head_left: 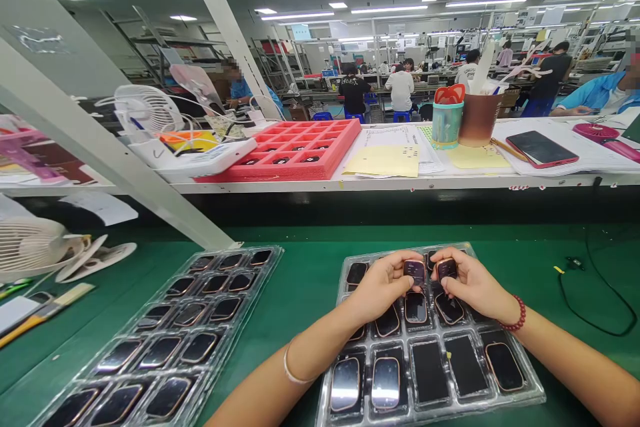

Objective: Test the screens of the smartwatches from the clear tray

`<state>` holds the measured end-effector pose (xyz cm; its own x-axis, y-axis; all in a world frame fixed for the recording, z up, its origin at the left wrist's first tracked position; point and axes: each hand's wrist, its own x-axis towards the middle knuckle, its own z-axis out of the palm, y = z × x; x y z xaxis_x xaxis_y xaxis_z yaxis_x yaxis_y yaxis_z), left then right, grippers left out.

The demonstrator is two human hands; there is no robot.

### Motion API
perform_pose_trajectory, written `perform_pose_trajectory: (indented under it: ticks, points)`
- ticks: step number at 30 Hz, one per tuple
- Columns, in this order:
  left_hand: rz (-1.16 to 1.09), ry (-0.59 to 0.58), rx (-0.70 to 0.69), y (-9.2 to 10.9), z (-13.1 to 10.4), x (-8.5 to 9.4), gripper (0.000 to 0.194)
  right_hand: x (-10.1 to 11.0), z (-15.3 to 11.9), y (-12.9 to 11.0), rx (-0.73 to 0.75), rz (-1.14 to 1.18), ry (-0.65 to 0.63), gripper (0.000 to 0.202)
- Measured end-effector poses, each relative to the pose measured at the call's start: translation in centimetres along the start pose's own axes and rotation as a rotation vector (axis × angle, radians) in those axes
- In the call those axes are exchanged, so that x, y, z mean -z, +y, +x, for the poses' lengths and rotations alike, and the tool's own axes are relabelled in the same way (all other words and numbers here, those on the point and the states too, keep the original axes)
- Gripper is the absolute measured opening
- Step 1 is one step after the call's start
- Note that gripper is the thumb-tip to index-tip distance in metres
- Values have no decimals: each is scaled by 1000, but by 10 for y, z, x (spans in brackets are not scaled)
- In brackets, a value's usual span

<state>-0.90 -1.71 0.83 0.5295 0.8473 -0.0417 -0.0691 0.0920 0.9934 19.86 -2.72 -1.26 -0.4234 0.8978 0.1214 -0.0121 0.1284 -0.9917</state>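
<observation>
My left hand [387, 283] holds a dark watch-like piece [414, 271] with a gold rim between thumb and fingers. A similar piece [447, 269] is pinched in my right hand [470, 283]. Both hands are above a clear plastic tray [527, 401] on the green mat. Black-faced, gold-rimmed pieces lie in many of its compartments, such as one [504, 365] at the right. Two front-row compartments hold no gold-rimmed piece. To the left, a second clear tray [273, 273] holds several like pieces in rows.
A white fan [30, 247] and a brush [55, 310] are at the left. A black cable [607, 330] lies at the right. The shelf [300, 188] ahead bears a red divided tray [320, 163], papers, cups and a phone [543, 148]. People sit beyond it.
</observation>
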Motion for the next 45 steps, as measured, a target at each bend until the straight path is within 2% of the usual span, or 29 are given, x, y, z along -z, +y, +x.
perform_pose_trajectory:
  ticks: [3,8,15,19,26,35,41,45]
  points:
    - [3,21,-20,1,-1,0,34,-1,-1,-2,13,-38,-9,31]
    - [5,37,-10,0,-1,0,44,-1,-1,-4,40,-85,-1,29]
    - [5,23,-30,1,-1,-2,34,-1,-2,-3,45,-98,-9,30]
    - [13,11,-36,0,-1,-1,30,-1,-1,-4,43,-88,21,24]
    - [48,31,-20,0,-1,-2,36,-1,-1,-2,39,-112,3,29]
    - [44,0,-38,1,-1,-2,29,-2,-3,-3,21,-89,14,24]
    - [52,21,-25,-3,0,-2,38,-2,-2,-4,36,-116,2,30]
    - [58,17,-27,-4,0,-1,37,-2,-2,-4,32,-125,4,27]
